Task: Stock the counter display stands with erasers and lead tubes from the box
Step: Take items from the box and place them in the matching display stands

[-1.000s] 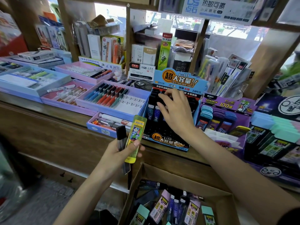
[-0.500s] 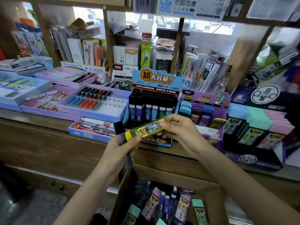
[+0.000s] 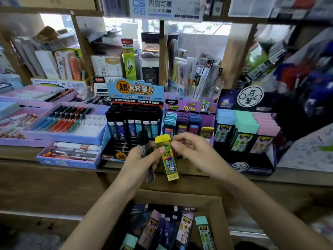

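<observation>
My left hand (image 3: 142,159) grips a black lead tube (image 3: 146,156) and, with the thumb, the yellow lead tube (image 3: 168,159), which hangs upright with its yellow cap on top. My right hand (image 3: 194,150) pinches the yellow tube near its cap. Both hands hover in front of the blue lead-tube stand (image 3: 134,123), which is filled with black tubes. To its right stand the purple lead-case stand (image 3: 191,121) and the dark eraser stand (image 3: 246,130) with blue, green and pink erasers. The cardboard box (image 3: 180,197) below holds several tubes and erasers.
Pen trays in purple and pink (image 3: 64,121) cover the wooden counter (image 3: 54,177) to the left. Shelves with boxed stationery (image 3: 115,65) rise behind the stands. A dark, blurred display (image 3: 297,87) stands at the right.
My right hand left the blue stand and took hold of the yellow tube. The tube swung from slanted, to lying sideways, to upright with its cap on top. The view shifted right.
</observation>
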A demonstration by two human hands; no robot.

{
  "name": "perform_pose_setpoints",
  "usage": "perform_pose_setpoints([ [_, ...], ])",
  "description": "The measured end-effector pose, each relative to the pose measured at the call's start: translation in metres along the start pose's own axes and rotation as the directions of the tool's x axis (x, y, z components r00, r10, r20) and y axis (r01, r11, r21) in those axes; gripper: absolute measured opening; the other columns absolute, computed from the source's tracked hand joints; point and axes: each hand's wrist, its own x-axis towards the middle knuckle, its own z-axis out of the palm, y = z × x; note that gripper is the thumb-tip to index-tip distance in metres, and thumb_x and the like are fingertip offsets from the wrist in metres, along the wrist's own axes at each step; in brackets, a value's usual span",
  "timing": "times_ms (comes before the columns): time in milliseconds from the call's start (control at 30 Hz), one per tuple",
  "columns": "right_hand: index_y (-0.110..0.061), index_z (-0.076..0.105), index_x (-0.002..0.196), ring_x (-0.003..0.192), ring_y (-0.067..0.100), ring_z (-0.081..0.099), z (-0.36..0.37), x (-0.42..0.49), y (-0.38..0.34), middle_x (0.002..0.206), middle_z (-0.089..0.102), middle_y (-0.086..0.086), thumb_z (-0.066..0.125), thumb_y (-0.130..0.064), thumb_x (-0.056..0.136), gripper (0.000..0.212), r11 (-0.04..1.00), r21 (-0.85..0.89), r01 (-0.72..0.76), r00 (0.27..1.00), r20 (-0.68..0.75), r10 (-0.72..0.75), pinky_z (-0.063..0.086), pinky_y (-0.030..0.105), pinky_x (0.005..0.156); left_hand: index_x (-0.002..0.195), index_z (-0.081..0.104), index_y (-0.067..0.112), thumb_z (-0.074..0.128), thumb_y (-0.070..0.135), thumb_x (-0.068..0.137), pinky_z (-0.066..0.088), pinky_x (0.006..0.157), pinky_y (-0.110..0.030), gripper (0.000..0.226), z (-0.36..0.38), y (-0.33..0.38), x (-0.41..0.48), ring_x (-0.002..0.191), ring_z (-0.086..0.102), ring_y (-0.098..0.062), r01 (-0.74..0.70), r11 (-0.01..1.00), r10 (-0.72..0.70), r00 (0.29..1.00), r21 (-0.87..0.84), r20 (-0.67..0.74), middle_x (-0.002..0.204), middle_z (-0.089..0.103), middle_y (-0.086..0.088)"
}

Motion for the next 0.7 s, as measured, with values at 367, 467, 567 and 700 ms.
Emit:
perform_pose_setpoints([
  [367, -0.024, 0.064, 0.086, 0.072, 0.008, 0.063, -0.066, 0.004, -0.002, 0.081, 0.062, -0.008, 0.064, -0.01, 0.086, 0.014, 0.996, 0.013, 0.094, 0.959, -0.272, -0.086, 0.048, 0.017, 0.063, 0.099, 0.061, 0.013, 0.052, 0.01, 0.079, 0.035, 0.057, -0.023, 0.022, 0.045, 0.002, 0.019, 0.061, 0.045, -0.008, 0.183, 0.943, -0.175, 0.983, -0.277, 0.053, 0.069, 0.06, 0.007],
  [467, -0.02, 0.064, 0.085, 0.066, 0.006, 0.062, -0.09, 0.014, 0.001, 0.083, 0.065, 0.001, 0.066, -0.008, 0.085, 0.013, 0.993, -0.055, 0.103, 0.917, -0.381, -0.116, 0.05, 0.016, 0.063, 0.096, 0.061, 0.014, 0.033, 0.001, 0.087, 0.032, 0.061, -0.026, 0.032, 0.048, 0.001, 0.022, 0.066, 0.043, -0.011, 0.206, 0.937, -0.213, 0.977, -0.284, 0.006, 0.068, 0.057, 0.006],
  [567, -0.027, 0.061, 0.084, 0.078, 0.018, 0.066, -0.105, 0.024, 0.006, 0.09, 0.067, 0.0, 0.065, -0.013, 0.087, 0.015, 0.988, -0.127, 0.084, 0.902, -0.413, -0.129, 0.052, 0.024, 0.073, 0.096, 0.062, 0.021, 0.036, 0.001, 0.094, 0.035, 0.07, -0.031, 0.032, 0.047, -0.004, 0.025, 0.075, 0.045, -0.016, 0.237, 0.96, -0.25, 0.965, -0.152, -0.077, 0.077, 0.053, 0.002],
  [700, -0.032, 0.055, 0.083, 0.089, 0.019, 0.068, -0.112, 0.034, 0.011, 0.092, 0.069, 0.004, 0.061, -0.012, 0.089, 0.022, 0.983, -0.149, 0.112, 0.883, -0.438, -0.167, 0.051, 0.026, 0.075, 0.126, 0.051, 0.023, 0.051, 0.015, 0.095, 0.039, 0.104, -0.037, 0.032, 0.041, -0.011, 0.023, 0.12, 0.05, -0.021, 0.204, 0.973, -0.202, 0.979, 0.109, -0.035, 0.123, 0.058, 0.002],
])
